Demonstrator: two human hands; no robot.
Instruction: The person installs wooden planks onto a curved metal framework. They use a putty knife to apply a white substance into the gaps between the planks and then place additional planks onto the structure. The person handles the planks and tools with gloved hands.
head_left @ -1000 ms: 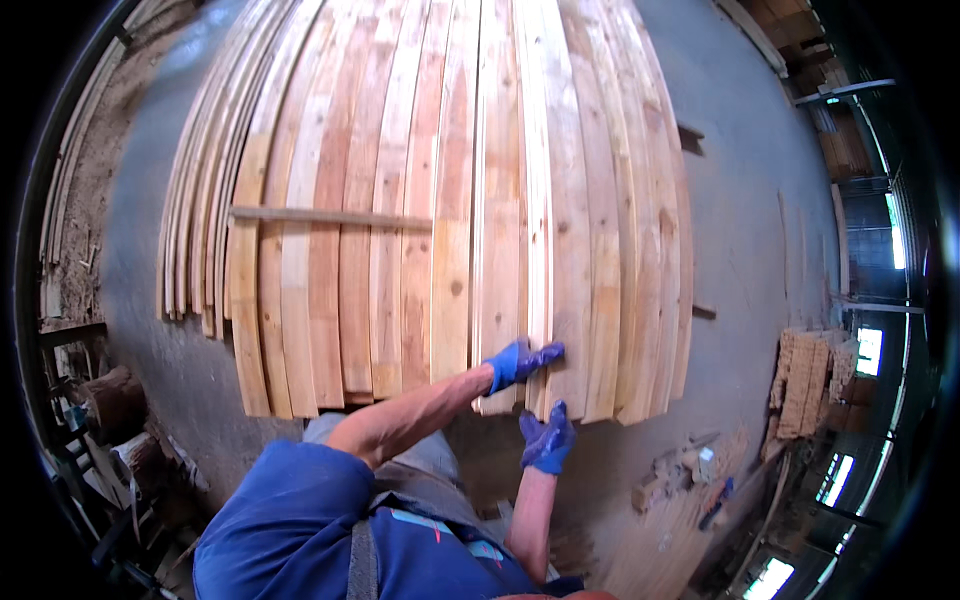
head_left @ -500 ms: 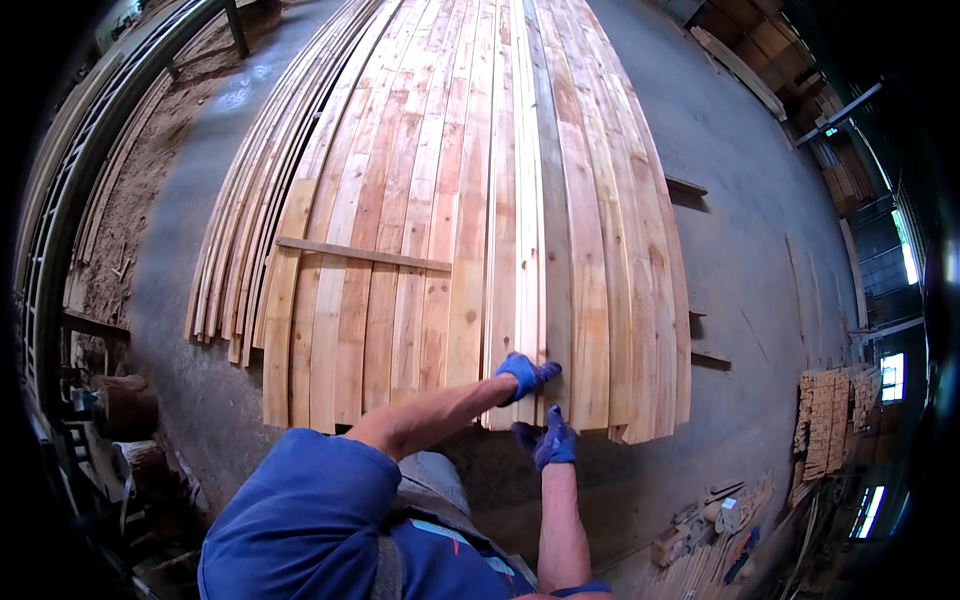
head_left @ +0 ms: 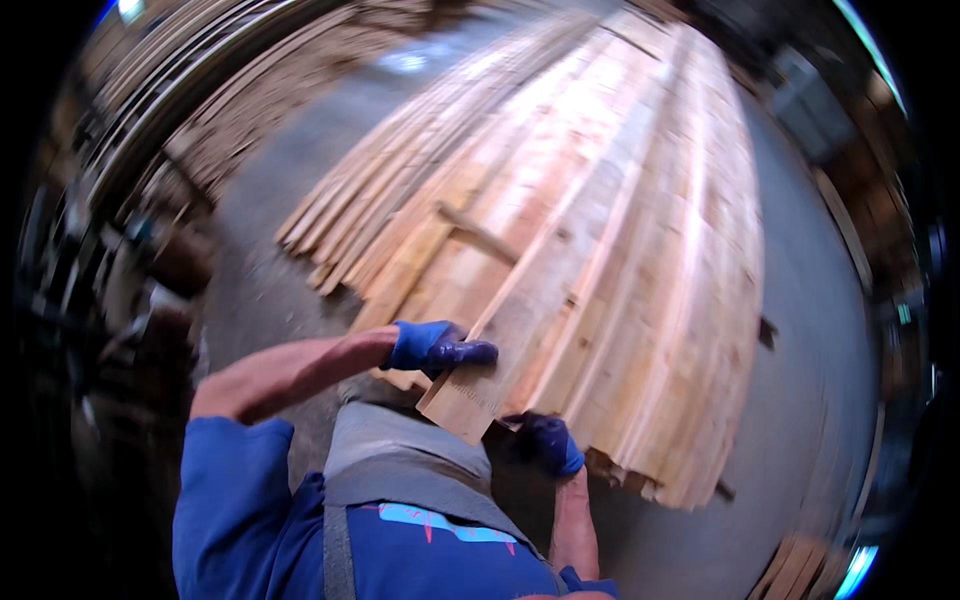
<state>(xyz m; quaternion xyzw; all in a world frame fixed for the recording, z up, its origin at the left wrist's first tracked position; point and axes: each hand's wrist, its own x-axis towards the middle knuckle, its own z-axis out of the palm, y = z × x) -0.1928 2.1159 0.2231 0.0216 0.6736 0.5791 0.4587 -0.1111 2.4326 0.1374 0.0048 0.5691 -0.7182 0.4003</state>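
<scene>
A long wooden board (head_left: pixel 466 400) juts toward me past the ends of the others, raised and slanting across the stack. My left hand (head_left: pixel 445 350), in a blue-purple glove, is closed on its left edge, the thumb side lying on top. Close to the board's near right corner, my right hand (head_left: pixel 548 442) wears a matching glove; its fingers curl at the board's right edge, partly blurred and dark. Beneath and beyond spreads a wide layer of planks (head_left: pixel 640 330), side by side.
A short wooden strip (head_left: pixel 478 234) lies crosswise on the planks. Narrower boards (head_left: pixel 345 215) are bunched along the left side. Rails and long timber (head_left: pixel 150 140) line the far left. Grey concrete floor (head_left: pixel 815 300) surrounds the stack, and more wood (head_left: pixel 795 570) lies at lower right.
My view has turned, so the stack now slants to the right. My left hand moved left onto a board, which is now raised and swung across; my right hand came to its edge.
</scene>
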